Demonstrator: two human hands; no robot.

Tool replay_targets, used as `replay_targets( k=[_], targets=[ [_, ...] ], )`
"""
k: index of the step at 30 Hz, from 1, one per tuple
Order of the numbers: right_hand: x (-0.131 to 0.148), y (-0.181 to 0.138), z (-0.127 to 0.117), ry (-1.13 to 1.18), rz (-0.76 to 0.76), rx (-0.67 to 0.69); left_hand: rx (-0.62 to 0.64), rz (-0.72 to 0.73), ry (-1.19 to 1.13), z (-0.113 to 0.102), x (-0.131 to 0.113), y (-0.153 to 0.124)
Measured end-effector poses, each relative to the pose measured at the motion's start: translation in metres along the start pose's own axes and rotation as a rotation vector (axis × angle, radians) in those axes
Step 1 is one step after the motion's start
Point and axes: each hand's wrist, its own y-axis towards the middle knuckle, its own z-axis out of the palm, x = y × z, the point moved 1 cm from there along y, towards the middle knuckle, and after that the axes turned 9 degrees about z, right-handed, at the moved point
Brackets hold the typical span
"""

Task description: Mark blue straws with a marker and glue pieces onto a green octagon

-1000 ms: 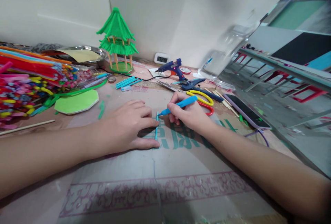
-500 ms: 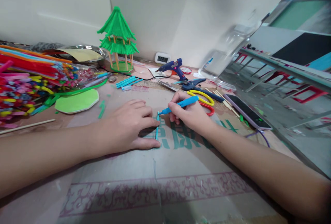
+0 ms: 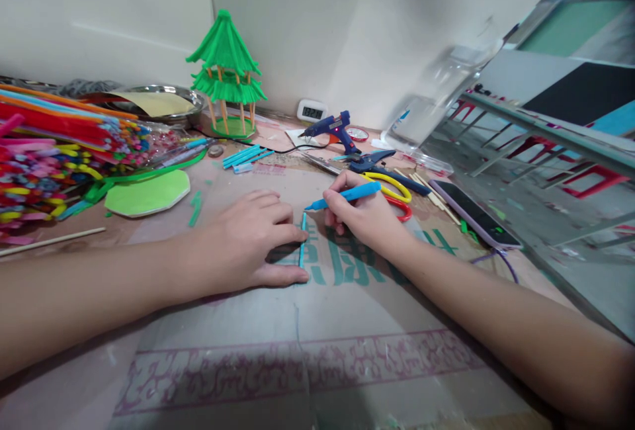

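**Working Posture and Part Layout**

Far left of both hands, a bundle of multicoloured pipe cleaners (image 3: 54, 165) lies on the tabletop (image 3: 223, 344). A wooden stick (image 3: 54, 243) lies nearer, left of the left hand and above its forearm. A green octagonal piece (image 3: 147, 195) lies flat, left of and beyond the left wrist. A green-roofed model (image 3: 225, 79) stands upright well beyond the left hand, with several blue sticks (image 3: 247, 157) before it.

The left hand (image 3: 251, 238) rests palm down, unclenched: fingers bent, thumb and forefinger spread apart. Their tips steady a thin blue rod (image 3: 303, 255), which lies between the two hands, its far end projecting past the forefinger.

A glue gun (image 3: 327, 127) lies beyond the gap between the hands. The blue marker (image 3: 347, 196) slopes down leftward from the right hand (image 3: 360, 215), gripped between thumb and fingers in a writing hold. Its tip is at the rod's far end; contact cannot be determined. Scissors (image 3: 394, 183) lie behind the right hand, and a phone (image 3: 473, 215) lies to its right.
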Motion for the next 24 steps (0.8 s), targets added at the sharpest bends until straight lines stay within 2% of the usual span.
replay_targets(
  k=[24],
  targets=[
    [0.0023,-0.0001,-0.0007,0.011,-0.025,0.027,0.043,-0.030,-0.010,-0.0016,0.0000,0.0019]
  ],
)
